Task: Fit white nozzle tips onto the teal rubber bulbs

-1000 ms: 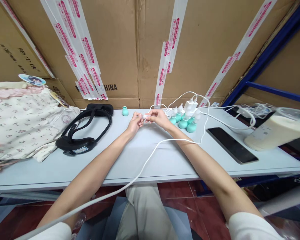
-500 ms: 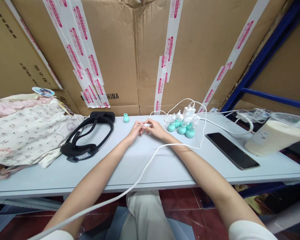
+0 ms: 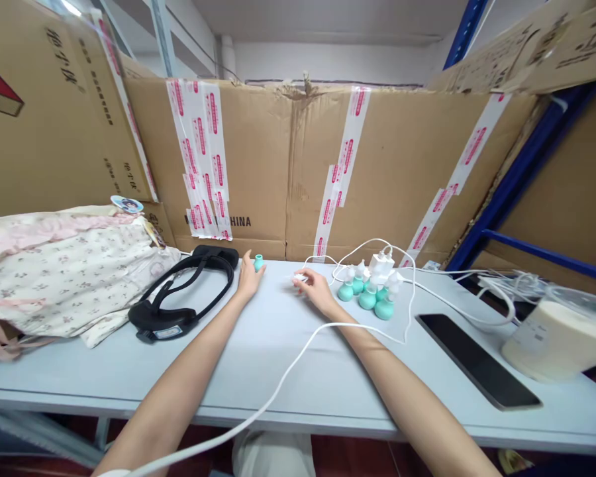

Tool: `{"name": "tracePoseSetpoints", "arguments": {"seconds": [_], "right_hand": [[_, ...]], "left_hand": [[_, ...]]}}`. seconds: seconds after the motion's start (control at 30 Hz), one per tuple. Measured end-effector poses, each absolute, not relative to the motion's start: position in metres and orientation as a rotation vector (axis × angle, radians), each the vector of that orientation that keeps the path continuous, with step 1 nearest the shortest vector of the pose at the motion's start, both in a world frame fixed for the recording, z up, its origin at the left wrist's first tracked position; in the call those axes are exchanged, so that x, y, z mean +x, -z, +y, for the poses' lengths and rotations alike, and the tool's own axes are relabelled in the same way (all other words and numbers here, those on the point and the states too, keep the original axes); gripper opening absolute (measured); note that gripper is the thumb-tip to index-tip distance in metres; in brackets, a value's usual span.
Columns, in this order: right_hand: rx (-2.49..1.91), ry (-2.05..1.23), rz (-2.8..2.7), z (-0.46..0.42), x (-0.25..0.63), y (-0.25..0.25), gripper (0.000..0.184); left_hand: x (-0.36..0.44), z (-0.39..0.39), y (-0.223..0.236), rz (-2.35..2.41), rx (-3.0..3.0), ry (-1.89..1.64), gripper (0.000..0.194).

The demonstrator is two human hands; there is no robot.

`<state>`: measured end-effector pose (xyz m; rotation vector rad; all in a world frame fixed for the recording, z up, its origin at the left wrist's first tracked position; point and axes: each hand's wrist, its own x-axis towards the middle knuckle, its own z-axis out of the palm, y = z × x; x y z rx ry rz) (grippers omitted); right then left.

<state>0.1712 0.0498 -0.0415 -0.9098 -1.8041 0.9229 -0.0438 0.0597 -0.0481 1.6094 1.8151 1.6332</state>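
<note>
My left hand (image 3: 249,279) reaches to the back of the pale table (image 3: 258,371) and its fingers touch a single small teal bottle (image 3: 259,262); whether they grip it I cannot see. My right hand (image 3: 314,289) rests on the table with its fingers pinched round a small white piece (image 3: 298,280) at the end of a white cable. Just right of that hand stands a cluster of teal bottles with white tops (image 3: 368,291), with white chargers and cables above them.
A black strap-like headband device (image 3: 183,295) lies left of my left hand, beside folded floral cloth (image 3: 64,271). A dark phone (image 3: 478,361) and a cream appliance (image 3: 556,341) sit at the right. Taped cardboard boxes (image 3: 298,165) wall the back; a white cable (image 3: 278,391) runs toward me.
My left hand let go of the white piece and moved left to the lone teal bottle. My right hand stayed with the white piece. The camera tilted upward.
</note>
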Motion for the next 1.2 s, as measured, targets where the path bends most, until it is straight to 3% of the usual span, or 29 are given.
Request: {"name": "tracePoseSetpoints", "arguments": {"seconds": [0.13, 0.27, 0.47, 0.67, 0.9, 1.2], "right_hand": [[-0.886, -0.937, -1.859, 0.042, 0.163, 0.041, 0.027], [-0.883, -0.896, -1.888, 0.041, 0.161, 0.041, 0.028], [-0.926, -0.838, -1.897, 0.045, 0.169, 0.041, 0.028], [-1.002, -0.783, -1.907, 0.051, 0.175, 0.043, 0.028], [-1.126, -0.684, -1.873, 0.054, 0.178, 0.041, 0.032], [-1.042, -0.904, -1.822, 0.056, 0.179, 0.041, 0.042]], "left_hand": [[-0.051, 0.063, 0.058, 1.99, 1.695, -1.281, 0.034], [-0.042, 0.051, 0.053, 2.189, 1.972, -1.152, 0.02], [-0.03, 0.043, 0.049, 1.904, 2.414, -0.909, 0.028], [-0.03, 0.043, 0.053, 2.078, 2.319, -0.846, 0.042], [-0.021, 0.038, 0.056, 1.541, 2.314, -1.027, 0.048], [-0.01, 0.037, 0.054, 1.408, 2.15, -1.178, 0.03]]}}
